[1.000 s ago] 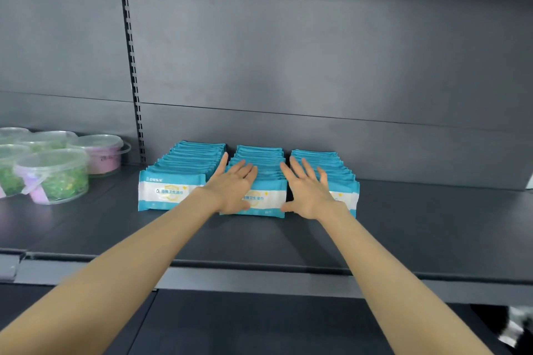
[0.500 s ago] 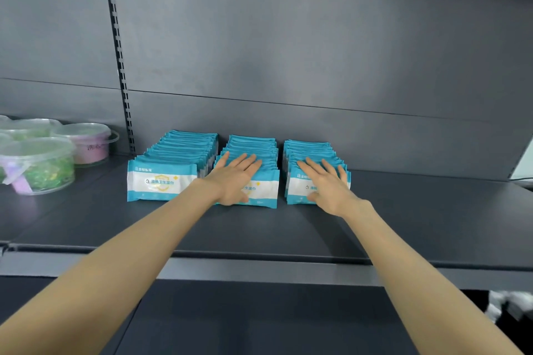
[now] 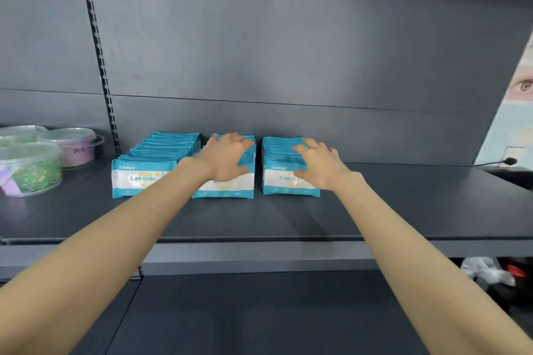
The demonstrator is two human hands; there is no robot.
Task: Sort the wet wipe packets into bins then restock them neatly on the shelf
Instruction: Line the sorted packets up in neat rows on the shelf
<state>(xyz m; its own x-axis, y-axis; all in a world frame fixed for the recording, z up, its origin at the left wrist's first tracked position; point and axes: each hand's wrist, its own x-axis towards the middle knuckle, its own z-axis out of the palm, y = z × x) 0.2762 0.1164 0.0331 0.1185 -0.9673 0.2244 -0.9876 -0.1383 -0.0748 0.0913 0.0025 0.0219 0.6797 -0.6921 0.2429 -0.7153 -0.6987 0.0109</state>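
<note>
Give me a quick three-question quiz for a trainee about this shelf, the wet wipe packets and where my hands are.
1. True or false: the left hand rests on the leftmost row of wet wipe packets.
2. How many rows of packets stand on the shelf? A) two B) three C) five
3. Fill in: the clear tubs stand to the ___ of the packets.
Key: 1. False: it rests on the middle row, while the right hand rests on the right row. 2. B. 3. left.
</note>
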